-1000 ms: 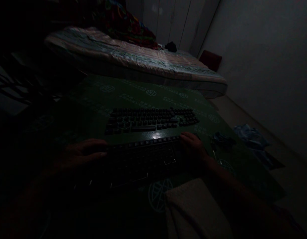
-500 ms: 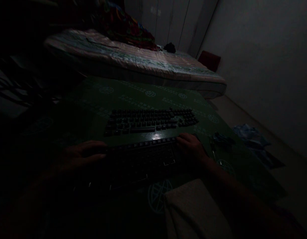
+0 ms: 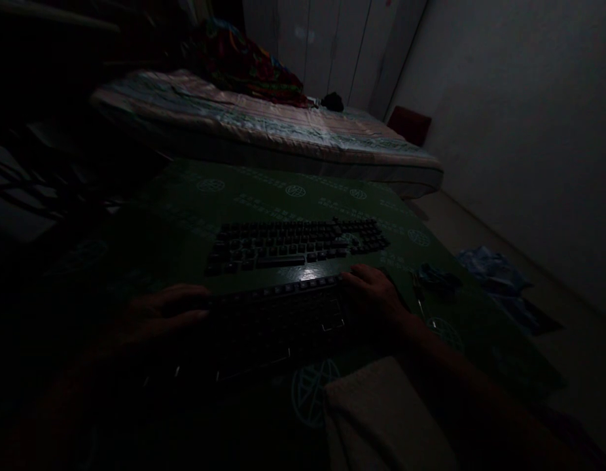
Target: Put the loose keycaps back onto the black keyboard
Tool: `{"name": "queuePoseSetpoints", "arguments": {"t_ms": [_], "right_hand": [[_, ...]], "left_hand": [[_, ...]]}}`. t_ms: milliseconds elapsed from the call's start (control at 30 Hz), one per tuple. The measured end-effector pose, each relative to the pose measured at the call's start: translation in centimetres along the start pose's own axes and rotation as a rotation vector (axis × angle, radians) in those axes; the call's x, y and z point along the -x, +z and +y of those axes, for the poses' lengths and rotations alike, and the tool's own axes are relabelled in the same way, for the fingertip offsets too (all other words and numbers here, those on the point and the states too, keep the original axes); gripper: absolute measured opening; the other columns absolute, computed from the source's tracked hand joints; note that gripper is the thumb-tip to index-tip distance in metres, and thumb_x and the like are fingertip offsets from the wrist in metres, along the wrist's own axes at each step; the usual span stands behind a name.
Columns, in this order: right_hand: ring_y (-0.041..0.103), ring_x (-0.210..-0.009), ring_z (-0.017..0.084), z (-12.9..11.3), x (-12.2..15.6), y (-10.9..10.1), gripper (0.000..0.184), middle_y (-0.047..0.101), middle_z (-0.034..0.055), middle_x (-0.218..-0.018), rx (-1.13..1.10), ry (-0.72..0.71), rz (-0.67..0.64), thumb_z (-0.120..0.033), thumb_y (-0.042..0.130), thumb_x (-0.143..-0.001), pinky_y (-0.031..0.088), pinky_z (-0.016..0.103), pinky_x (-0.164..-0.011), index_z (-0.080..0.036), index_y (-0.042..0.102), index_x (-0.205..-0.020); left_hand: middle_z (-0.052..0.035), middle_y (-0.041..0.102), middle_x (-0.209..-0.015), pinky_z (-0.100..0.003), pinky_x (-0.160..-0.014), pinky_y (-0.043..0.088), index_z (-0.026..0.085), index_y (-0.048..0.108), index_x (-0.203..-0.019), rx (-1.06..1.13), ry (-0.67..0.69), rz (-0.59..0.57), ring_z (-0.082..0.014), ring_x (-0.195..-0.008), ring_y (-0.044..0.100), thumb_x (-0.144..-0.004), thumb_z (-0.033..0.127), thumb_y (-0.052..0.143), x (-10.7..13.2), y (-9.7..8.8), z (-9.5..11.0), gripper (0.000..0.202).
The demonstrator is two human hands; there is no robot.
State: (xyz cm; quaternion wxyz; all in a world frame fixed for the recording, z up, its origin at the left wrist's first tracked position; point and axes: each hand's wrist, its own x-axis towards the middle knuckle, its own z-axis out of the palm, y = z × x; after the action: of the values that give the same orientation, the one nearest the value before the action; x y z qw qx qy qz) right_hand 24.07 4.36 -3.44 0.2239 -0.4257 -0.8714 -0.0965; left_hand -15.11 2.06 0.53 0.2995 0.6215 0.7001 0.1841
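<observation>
The room is very dark. Two black keyboards lie on a green printed table cover point(image 3: 264, 190). The near keyboard point(image 3: 278, 320) sits between my hands. My left hand point(image 3: 160, 314) rests at its left end, fingers stretched toward the keys. At the keyboard's right end my right hand point(image 3: 374, 294) has its fingers curled over the edge. The far keyboard point(image 3: 296, 242) lies beyond it, untouched.
A beige folded cloth point(image 3: 381, 412) lies at the table's near edge. Small dark items point(image 3: 433, 278) sit right of my right hand. A mattress point(image 3: 264, 127) with a colourful bundle stretches behind the table. Blue cloth point(image 3: 494, 275) lies on the floor at right.
My right hand has slid slightly left along the near keyboard's top right corner. The view has tilted up a little. My left hand has stayed in place.
</observation>
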Motion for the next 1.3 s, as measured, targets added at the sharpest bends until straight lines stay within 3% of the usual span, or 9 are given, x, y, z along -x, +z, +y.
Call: {"name": "queuePoseSetpoints", "arguments": {"t_ms": [133, 333, 600, 833, 1300], "right_hand": [[0.053, -0.104, 0.024, -0.1, -0.2, -0.2, 0.026, 0.057, 0.0133, -0.114, 0.038, -0.029, -0.028, -0.027, 0.051, -0.087, 0.046, 0.039, -0.084, -0.022, 0.063, -0.110], [0.056, -0.099, 0.024, -0.2, -0.2, -0.6, 0.028, 0.058, 0.0150, -0.110, 0.023, -0.047, -0.020, -0.027, 0.051, -0.087, 0.048, 0.038, -0.083, -0.017, 0.062, -0.112], [0.050, -0.111, 0.029, -2.6, -0.8, 0.2, 0.031, 0.054, 0.0170, -0.120, 0.044, -0.023, 0.021, -0.031, 0.059, -0.082, 0.046, 0.044, -0.088, -0.018, 0.062, -0.110], [0.049, -0.113, 0.030, -3.8, -1.3, 0.8, 0.029, 0.054, 0.0175, -0.122, 0.033, 0.037, 0.043, -0.033, 0.061, -0.081, 0.045, 0.046, -0.089, -0.018, 0.063, -0.106], [0.047, -0.116, 0.030, -5.4, -2.4, 0.9, 0.030, 0.054, 0.0182, -0.123, 0.064, -0.018, -0.019, -0.036, 0.058, -0.083, 0.043, 0.046, -0.090, -0.018, 0.062, -0.106]], "left_hand": [[-0.0030, 0.067, -0.111, -0.036, -0.088, 0.049, 0.024, 0.066, -0.098, 0.010, 0.037, -0.016, -0.0274, -0.099, 0.063, -0.059, 0.058, 0.061, 0.1, 0.0, -0.2, 0.051], [-0.0033, 0.067, -0.113, -0.035, -0.088, 0.050, 0.025, 0.066, -0.099, 0.027, 0.023, -0.003, -0.0287, -0.102, 0.062, -0.057, 0.059, 0.063, -0.4, 0.2, -1.1, 0.054], [-0.0050, 0.066, -0.114, -0.036, -0.092, 0.047, 0.022, 0.066, -0.101, 0.026, 0.069, -0.025, -0.0276, -0.105, 0.060, -0.064, 0.056, 0.061, -0.4, 0.2, -1.3, 0.051], [-0.0042, 0.067, -0.113, -0.034, -0.092, 0.047, 0.024, 0.068, -0.097, 0.016, 0.103, -0.015, -0.0282, -0.105, 0.060, -0.060, 0.057, 0.062, -0.6, 0.1, -1.5, 0.051], [-0.0063, 0.068, -0.111, -0.035, -0.092, 0.047, 0.023, 0.068, -0.095, 0.041, 0.116, 0.004, -0.0289, -0.105, 0.060, -0.058, 0.058, 0.063, -0.3, 0.4, -1.6, 0.052]]}}
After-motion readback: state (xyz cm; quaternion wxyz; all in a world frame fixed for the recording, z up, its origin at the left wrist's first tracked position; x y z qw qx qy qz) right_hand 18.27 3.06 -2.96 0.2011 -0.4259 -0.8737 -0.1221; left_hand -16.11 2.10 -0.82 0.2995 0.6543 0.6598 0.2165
